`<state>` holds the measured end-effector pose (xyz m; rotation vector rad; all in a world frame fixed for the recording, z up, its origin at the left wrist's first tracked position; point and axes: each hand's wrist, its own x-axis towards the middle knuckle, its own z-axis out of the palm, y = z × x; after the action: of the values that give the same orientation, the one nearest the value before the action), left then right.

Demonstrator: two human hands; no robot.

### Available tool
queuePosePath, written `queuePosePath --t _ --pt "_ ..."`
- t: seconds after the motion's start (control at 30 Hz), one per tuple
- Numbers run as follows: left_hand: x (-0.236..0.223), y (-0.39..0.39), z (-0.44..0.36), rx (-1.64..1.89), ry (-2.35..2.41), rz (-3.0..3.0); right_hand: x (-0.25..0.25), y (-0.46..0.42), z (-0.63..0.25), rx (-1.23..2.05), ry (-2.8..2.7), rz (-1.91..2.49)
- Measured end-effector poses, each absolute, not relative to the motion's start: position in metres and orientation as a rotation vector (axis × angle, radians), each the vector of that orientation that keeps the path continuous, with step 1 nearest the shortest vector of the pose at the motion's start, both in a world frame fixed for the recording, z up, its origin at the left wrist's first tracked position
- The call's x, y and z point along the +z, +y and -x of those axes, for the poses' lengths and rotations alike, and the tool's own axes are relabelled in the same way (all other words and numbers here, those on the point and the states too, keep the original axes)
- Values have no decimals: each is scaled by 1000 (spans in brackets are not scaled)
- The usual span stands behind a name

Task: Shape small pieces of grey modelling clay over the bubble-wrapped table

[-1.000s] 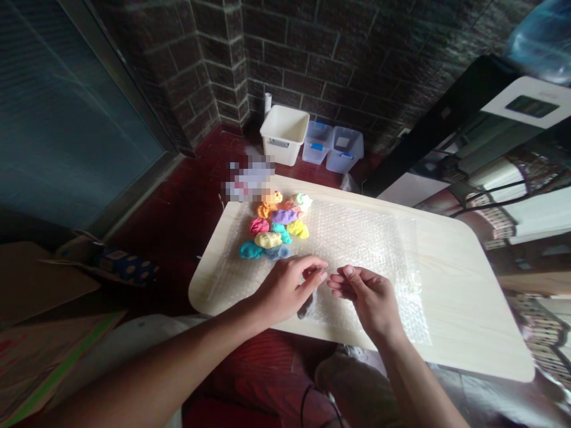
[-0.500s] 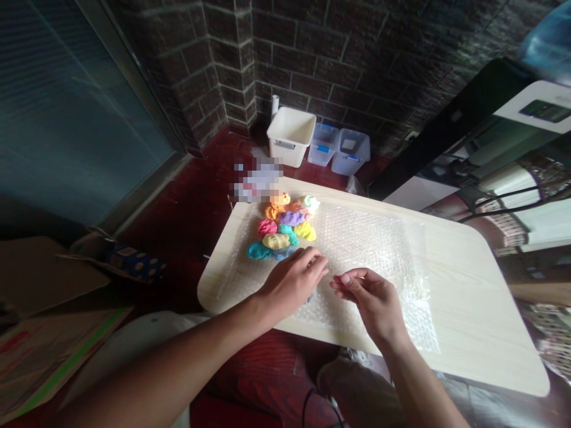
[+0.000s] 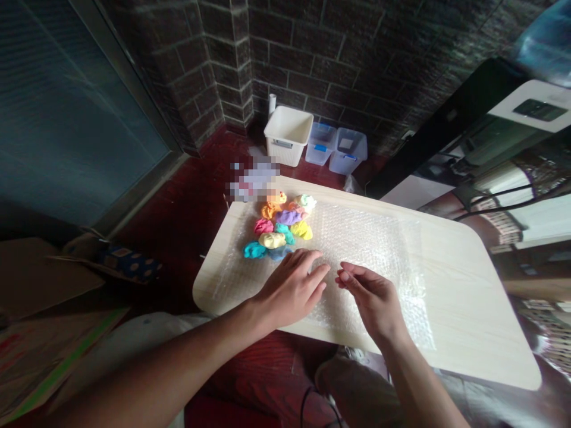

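Note:
My left hand [image 3: 289, 288] hovers palm down over a sheet of bubble wrap [image 3: 370, 249], its fingers stretched out and apart. Just to its right, my right hand [image 3: 371, 300] has thumb and fingertips pressed together in a pinch; whatever may be between them is too small to make out. A gap separates the two hands. Beyond my left hand lies a cluster of colourful, crumpled soft bundles. Nearest to it is a grey-blue bundle [image 3: 279, 254], beside a pale yellow bundle [image 3: 272, 240] and a teal bundle [image 3: 254, 249]. Behind them lies a purple bundle [image 3: 288, 217].
The bubble wrap rests on a light wooden table [image 3: 482, 309] with rounded corners. On the floor behind stand a white bin [image 3: 288, 148] and two clear plastic boxes [image 3: 320, 148]. Cardboard [image 3: 49, 351] lies at the left; a dark water dispenser [image 3: 450, 131] stands at the right.
My left hand's fingers have spread and moved a little apart from my right hand. The right hand keeps its pinch. The whole view has shifted slightly.

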<state>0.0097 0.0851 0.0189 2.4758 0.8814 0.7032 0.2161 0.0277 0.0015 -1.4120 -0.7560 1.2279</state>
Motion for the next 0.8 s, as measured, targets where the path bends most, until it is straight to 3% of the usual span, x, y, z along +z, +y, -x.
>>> queuePosePath --t 0.2,0.43,0.8 --pt "23 79 -11 886 807 -1926 11 29 -212 1256 -770 1337" --pt "18 77 -22 654 733 -1010 22 27 -206 1207 -914 1267" --pt "25 78 -20 554 591 -702 28 22 -199 980 -1208 1227"
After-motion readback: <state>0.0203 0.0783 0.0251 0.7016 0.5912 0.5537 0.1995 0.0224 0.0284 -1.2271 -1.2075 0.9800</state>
